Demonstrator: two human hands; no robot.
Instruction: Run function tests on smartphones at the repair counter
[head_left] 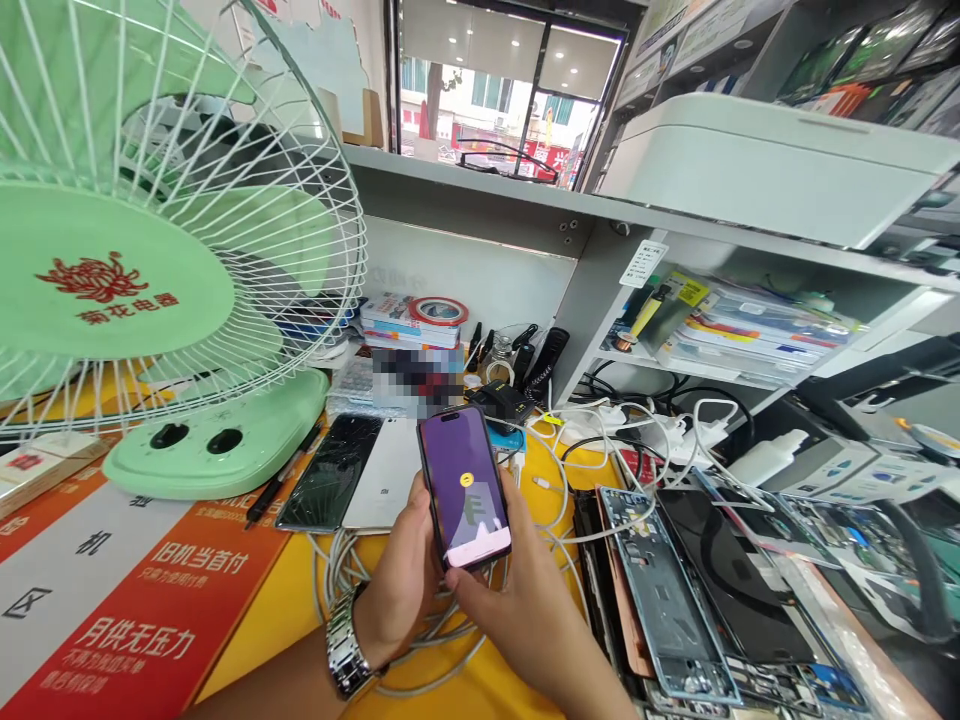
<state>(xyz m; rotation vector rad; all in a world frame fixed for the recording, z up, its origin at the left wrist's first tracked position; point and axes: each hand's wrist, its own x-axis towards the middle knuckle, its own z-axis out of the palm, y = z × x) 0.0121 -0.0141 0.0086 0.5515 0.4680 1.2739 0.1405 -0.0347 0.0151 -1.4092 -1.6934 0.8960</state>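
Observation:
A smartphone (459, 455) with a lit purple screen is held upright and slightly tilted in both hands, near the middle of the head view. My left hand (401, 575), with a metal-banded wristwatch (347, 640) on its wrist, wraps round the phone's left side. Around the right edge curls my right hand (517, 590), its thumb at the lower edge of the phone. The fingers behind the phone are hidden. Just behind and left lie a dark phone with a cracked screen (334, 470) and a white device (384, 475). White cables (442, 630) lie coiled under the hands.
A green fan (135, 270) fills the upper left, above a printed mat (172, 600). To the right lie several opened phone frames (664, 600) and a dark screen (727, 570). A grey shelf (600, 310) rises behind, with a white box (780, 165) on top.

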